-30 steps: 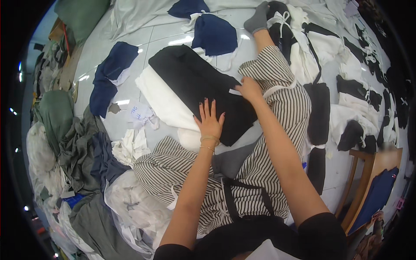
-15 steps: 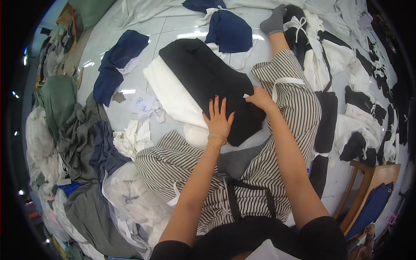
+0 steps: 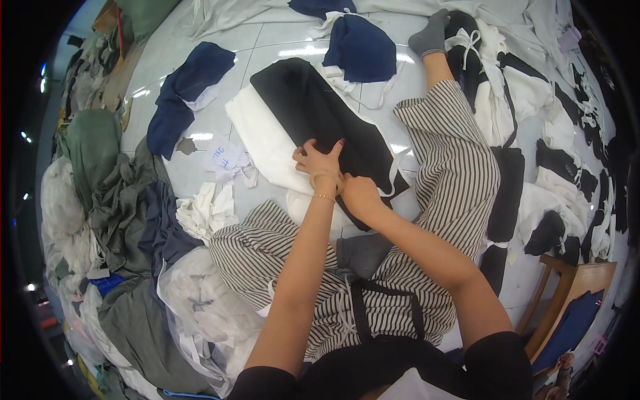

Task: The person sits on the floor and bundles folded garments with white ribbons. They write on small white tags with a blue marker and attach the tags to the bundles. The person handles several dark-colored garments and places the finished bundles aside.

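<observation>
A length of black fabric (image 3: 297, 90) lies folded over a white fabric piece (image 3: 257, 133) on the floor between my legs. My left hand (image 3: 320, 161) rests on them at the black and white border, fingers bent and spread apart, thumb out over the black. Just beside its wrist, my right hand (image 3: 360, 197) is closed, gripping the black fabric's near right edge, drawn over toward the left. What its fingertips pinch is hidden. A thin white strip (image 3: 393, 177) shows along the black fabric's right side.
Navy fabric pieces (image 3: 360, 50) lie beyond, with another navy piece (image 3: 190, 83) at the left. Green and white cloth heaps (image 3: 100, 173) fill the left side. Black and white bundles (image 3: 503, 190) lie to the right, near a wooden stool (image 3: 567, 300). My striped trouser legs (image 3: 460, 160) flank the fabric.
My right hand has moved left and nearer, bringing the black fabric's right edge with it. My left hand has shifted slightly left and its flat fingers have bent. The white strip has come into view.
</observation>
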`<state>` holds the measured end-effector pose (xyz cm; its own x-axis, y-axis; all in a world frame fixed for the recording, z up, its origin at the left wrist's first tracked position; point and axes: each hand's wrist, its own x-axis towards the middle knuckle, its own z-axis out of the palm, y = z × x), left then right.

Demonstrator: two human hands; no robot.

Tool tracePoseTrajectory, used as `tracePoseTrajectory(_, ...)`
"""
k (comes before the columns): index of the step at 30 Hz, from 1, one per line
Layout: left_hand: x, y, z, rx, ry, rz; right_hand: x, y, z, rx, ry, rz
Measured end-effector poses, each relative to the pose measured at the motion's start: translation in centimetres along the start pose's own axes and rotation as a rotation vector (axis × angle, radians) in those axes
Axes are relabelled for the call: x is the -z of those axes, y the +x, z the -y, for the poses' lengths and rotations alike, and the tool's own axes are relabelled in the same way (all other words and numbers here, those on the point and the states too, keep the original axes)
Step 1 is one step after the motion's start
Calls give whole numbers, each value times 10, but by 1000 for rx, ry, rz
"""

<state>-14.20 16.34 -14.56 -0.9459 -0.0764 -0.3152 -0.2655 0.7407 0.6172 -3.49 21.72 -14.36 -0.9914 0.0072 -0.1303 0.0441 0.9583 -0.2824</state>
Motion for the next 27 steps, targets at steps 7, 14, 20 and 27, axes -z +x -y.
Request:
tracePoseTrajectory(7, 1, 12, -11, 174, 146, 4, 67, 1, -80, -512, 497, 345)
tracePoseTrajectory(14, 1, 6, -15, 171, 68, 18, 25, 3, -135, -715, 236, -104)
tracePoseTrajectory(20, -2, 6, -12, 143, 58, 15, 4, 13, -116, -740, 370, -137)
tracePoseTrajectory(27, -2, 2, -10, 110, 48, -10, 11, 10, -113, -696, 439, -175)
